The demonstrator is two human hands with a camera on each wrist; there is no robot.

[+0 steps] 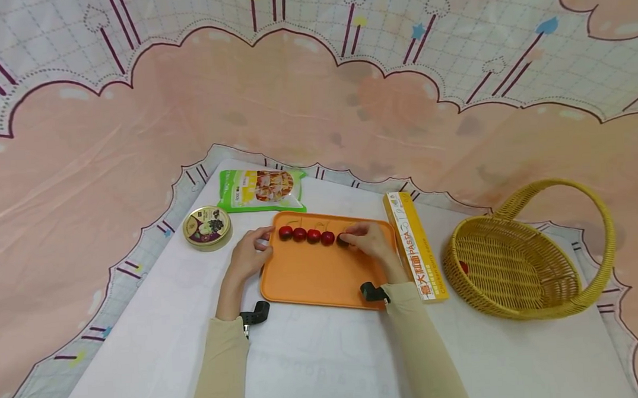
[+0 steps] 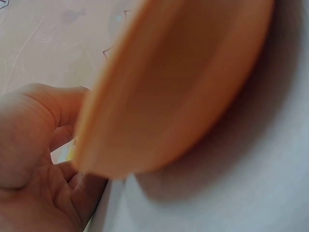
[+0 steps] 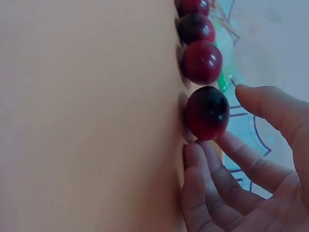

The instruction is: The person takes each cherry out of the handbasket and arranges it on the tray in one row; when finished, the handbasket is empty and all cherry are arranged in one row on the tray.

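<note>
Several dark red cherries stand in a row along the far side of an orange tray (image 1: 312, 276). My left hand (image 1: 250, 253) holds the tray's left rim, with its thumb and fingers about the edge in the left wrist view. At the right end of the row, my right hand (image 1: 369, 239) is beside the last cherry (image 3: 207, 113). Its fingers touch or nearly touch this cherry, while the thumb stands apart from it in the right wrist view. Thin stems show on some cherries in the head view.
A yellow pasta box (image 1: 416, 248) lies right of the tray. Beyond it stands a wicker basket (image 1: 508, 309) with a high handle and a small red thing inside. A round tin (image 1: 207, 227) and a green food bag (image 1: 262, 191) lie to the left and behind.
</note>
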